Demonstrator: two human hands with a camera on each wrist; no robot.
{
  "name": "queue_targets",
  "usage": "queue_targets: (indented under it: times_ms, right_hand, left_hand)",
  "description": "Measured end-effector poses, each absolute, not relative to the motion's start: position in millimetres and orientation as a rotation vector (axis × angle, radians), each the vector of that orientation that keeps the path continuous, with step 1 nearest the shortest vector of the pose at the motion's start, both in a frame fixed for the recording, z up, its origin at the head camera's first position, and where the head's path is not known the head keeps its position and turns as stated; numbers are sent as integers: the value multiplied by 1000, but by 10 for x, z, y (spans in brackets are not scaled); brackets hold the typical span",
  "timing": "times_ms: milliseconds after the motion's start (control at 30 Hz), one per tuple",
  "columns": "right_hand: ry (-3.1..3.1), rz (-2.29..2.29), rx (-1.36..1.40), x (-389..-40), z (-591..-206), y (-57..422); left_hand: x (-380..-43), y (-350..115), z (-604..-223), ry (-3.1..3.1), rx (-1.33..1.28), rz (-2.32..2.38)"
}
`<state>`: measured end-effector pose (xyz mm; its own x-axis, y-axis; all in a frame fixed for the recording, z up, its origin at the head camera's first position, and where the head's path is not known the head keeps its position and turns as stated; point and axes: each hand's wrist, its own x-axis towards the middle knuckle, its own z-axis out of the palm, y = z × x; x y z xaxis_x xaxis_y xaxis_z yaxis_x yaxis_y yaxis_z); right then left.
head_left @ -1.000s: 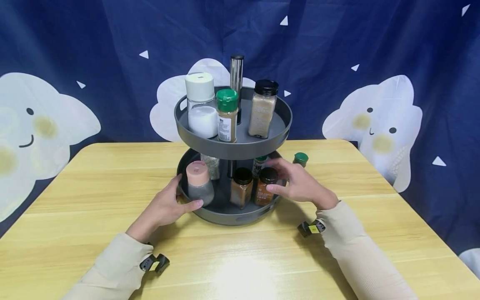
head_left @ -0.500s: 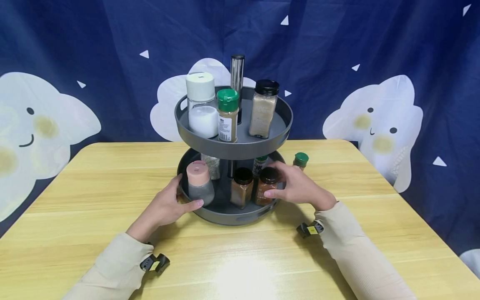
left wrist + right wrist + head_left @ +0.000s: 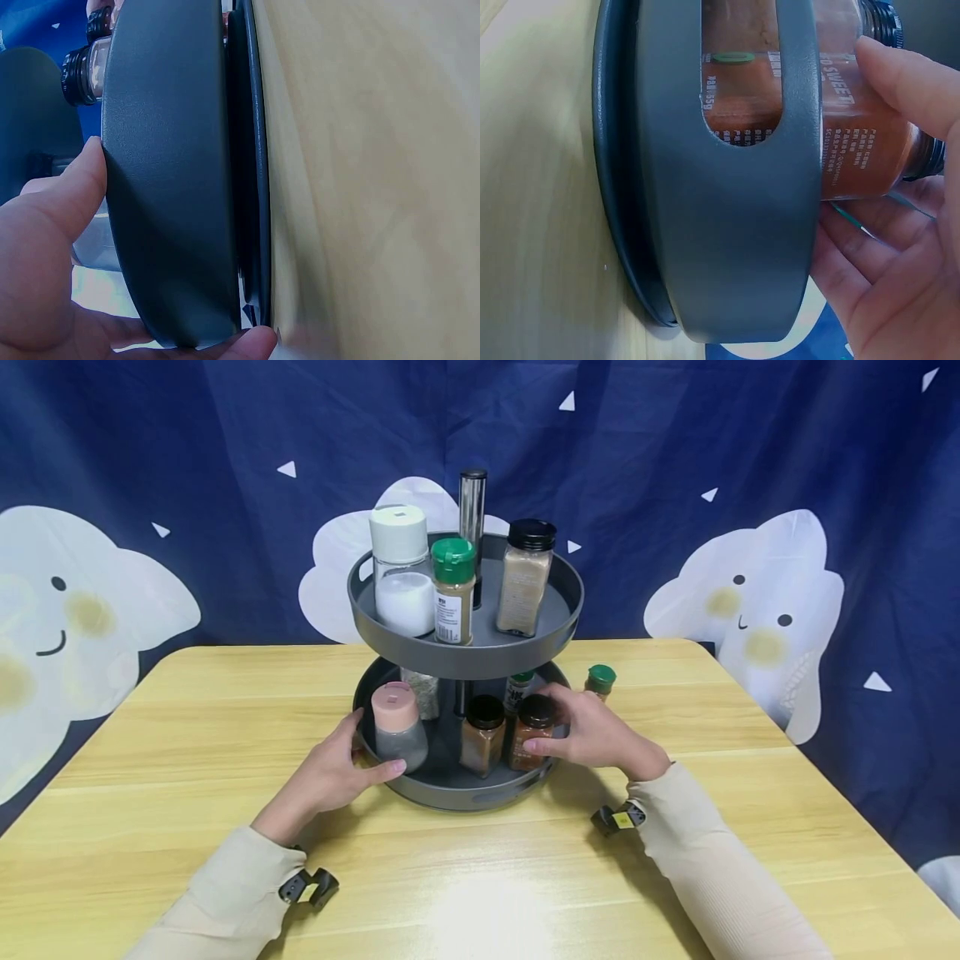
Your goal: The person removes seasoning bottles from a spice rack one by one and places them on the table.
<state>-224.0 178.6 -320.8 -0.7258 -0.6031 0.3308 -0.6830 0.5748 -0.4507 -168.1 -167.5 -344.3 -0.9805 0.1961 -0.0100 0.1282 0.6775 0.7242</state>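
While the left hand [image 3: 337,772] is gripping the lower tray [image 3: 442,796] at centre-left, thumb on the rim and fingers reaching to its base, the right hand [image 3: 600,735] is holding a red-brown spice jar [image 3: 862,150] just right of the frame's centre, within that tray: thumb on the near side, fingers curling behind. Step in hand, seemingly: handling this jar while steadying the stand. Any lift is probably calling for a firm pinch and an outward path, clearing the upper tray [image 3: 465,658] and the brown jar [image 3: 482,743] just beside it.

Hard to make out: right fingertips are hiding behind the jar; whether its base is resting on the tray floor, cannot tell. The upper tray is partly covering a green-topped bottle [image 3: 517,695]; at right, the hand is hiding most of a green-capped jar [image 3: 601,678].
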Motion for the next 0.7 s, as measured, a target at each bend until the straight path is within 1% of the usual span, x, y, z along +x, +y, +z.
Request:
queue_targets:
  times_ms: [700]
  right_hand:
    - [-2675,901,1072,-2243,-3199,1780]
  left_hand:
    - [-1690,-1682,-3446,2798,277,1198]
